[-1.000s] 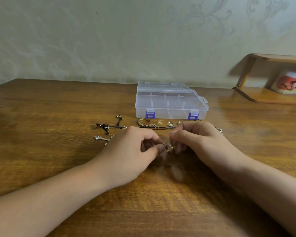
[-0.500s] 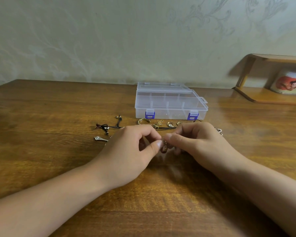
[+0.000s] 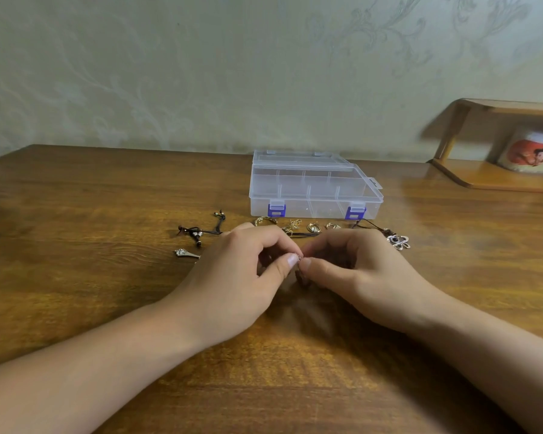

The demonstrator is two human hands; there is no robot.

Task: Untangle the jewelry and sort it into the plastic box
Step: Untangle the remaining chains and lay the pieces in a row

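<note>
While the plastic box point(image 3: 314, 189) sits latched with nothing visible inside, sorting looks barely begun (loose jewelry point(image 3: 295, 227) lies before it). The left hand point(image 3: 242, 277) and right hand point(image 3: 355, 274) both pinch one small piece point(image 3: 299, 256) between thumb and fingertips.

- The left hand point(image 3: 239, 277) and right hand point(image 3: 355, 270) now sit a little higher over the bench than a second ago, thumbs meeting tip to tip.
- The small trinket point(image 3: 299, 257) pinched between them shows less; its gold part is out of sight.
</note>
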